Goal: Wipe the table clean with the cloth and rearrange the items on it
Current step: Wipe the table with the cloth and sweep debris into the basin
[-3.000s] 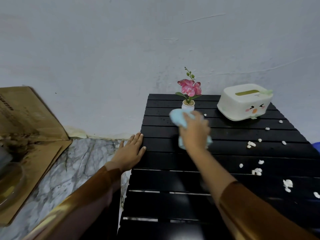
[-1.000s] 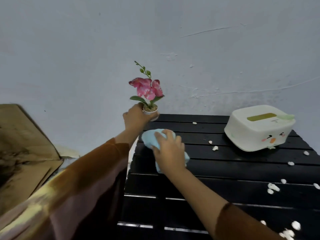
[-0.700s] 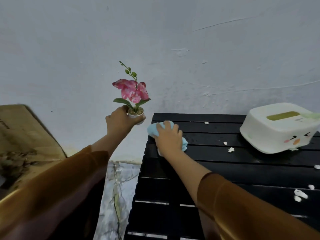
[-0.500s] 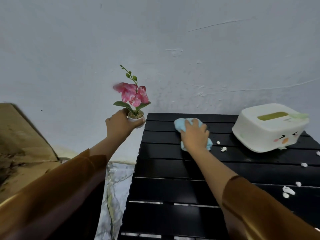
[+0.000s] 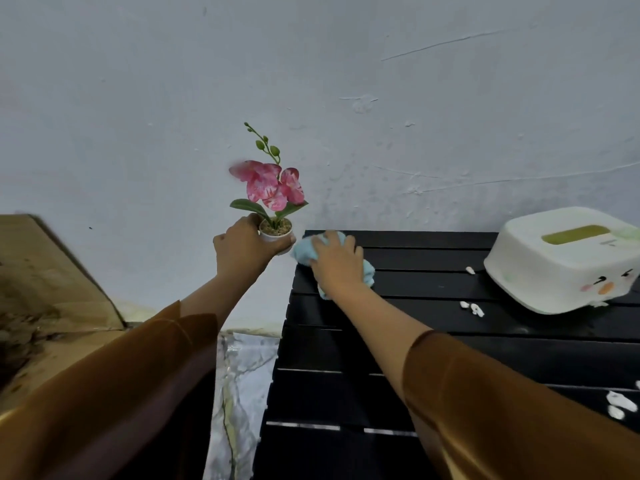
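Observation:
My left hand [image 5: 242,249] grips the small white pot of a pink artificial orchid [image 5: 273,192] and holds it in the air just left of the black slatted table [image 5: 433,334]. My right hand [image 5: 337,263] presses a light blue cloth [image 5: 303,251] flat onto the table's far left corner. A white tissue box [image 5: 564,258] with a cartoon face sits at the far right of the table. Small white crumbs [image 5: 472,308] lie on the slats near the box, and more white crumbs [image 5: 620,405] lie at the right edge.
A pale wall [image 5: 311,81] stands right behind the table. Brown cardboard [image 5: 45,289] leans at the left. Marble-patterned floor [image 5: 239,375] shows between the cardboard and the table's left edge.
My right hand has slid the cloth from the table's middle back to its far left corner. My left hand keeps the lifted flower pot off the table's left side.

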Action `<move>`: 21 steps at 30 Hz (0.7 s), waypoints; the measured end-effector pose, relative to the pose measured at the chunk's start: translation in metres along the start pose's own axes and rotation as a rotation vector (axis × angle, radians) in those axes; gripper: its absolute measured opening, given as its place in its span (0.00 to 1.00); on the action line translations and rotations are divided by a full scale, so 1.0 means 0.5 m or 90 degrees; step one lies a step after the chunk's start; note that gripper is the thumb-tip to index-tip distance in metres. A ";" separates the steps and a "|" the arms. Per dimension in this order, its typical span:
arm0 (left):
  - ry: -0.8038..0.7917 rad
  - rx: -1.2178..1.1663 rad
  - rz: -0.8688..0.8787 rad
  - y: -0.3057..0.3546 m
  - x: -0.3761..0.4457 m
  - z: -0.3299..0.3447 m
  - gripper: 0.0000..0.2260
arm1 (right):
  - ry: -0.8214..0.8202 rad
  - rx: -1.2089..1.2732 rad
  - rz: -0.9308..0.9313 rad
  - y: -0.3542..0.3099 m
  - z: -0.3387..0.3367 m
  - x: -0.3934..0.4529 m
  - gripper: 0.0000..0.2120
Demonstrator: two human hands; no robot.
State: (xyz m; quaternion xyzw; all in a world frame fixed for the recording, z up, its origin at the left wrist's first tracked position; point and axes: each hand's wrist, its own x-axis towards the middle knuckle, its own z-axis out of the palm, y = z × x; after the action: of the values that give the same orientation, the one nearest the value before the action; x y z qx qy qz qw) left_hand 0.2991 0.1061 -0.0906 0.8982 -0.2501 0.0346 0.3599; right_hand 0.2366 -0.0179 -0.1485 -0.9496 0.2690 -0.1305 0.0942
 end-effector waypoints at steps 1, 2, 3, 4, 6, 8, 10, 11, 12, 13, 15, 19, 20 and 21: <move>-0.001 0.008 0.001 -0.007 0.004 -0.001 0.22 | -0.004 -0.023 -0.004 0.002 0.020 0.013 0.20; 0.000 0.019 0.003 -0.014 0.008 -0.001 0.21 | 0.004 -0.030 -0.003 0.008 0.032 0.024 0.20; 0.004 0.028 0.004 -0.020 0.011 0.000 0.20 | 0.012 -0.027 -0.002 0.014 0.037 0.035 0.20; 0.008 0.033 0.001 -0.024 0.014 0.003 0.19 | 0.012 -0.019 0.001 0.022 0.036 0.046 0.19; 0.012 0.037 -0.006 -0.026 0.015 0.012 0.19 | 0.001 0.003 0.033 0.050 0.027 0.067 0.20; 0.004 0.035 -0.003 -0.022 0.011 0.024 0.20 | -0.008 0.009 0.078 0.086 0.014 0.079 0.22; -0.005 0.031 0.010 -0.014 0.009 0.037 0.20 | -0.012 0.001 0.118 0.120 0.004 0.077 0.23; -0.009 0.031 0.016 -0.008 0.007 0.041 0.21 | -0.009 -0.001 0.143 0.134 -0.003 0.072 0.23; -0.012 0.031 0.022 -0.002 0.005 0.045 0.21 | -0.003 -0.002 0.171 0.148 -0.009 0.066 0.23; -0.017 0.032 0.027 0.006 0.002 0.048 0.22 | 0.002 -0.003 0.201 0.162 -0.016 0.059 0.22; -0.031 0.030 0.031 0.022 -0.005 0.052 0.26 | 0.011 -0.009 0.257 0.193 -0.032 0.038 0.22; -0.053 0.013 0.034 0.048 -0.018 0.061 0.27 | 0.017 -0.009 0.356 0.246 -0.070 -0.022 0.23; -0.057 0.009 0.036 0.054 -0.022 0.064 0.26 | 0.014 -0.004 0.377 0.254 -0.080 -0.042 0.23; -0.061 0.005 0.038 0.060 -0.025 0.066 0.26 | 0.014 0.007 0.398 0.260 -0.089 -0.061 0.23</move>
State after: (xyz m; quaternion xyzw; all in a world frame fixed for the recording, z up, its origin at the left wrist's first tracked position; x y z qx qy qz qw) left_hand 0.2702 0.0708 -0.0992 0.8923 -0.2936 0.0031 0.3428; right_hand 0.1349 -0.1152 -0.1447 -0.8190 0.5481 -0.1069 0.1321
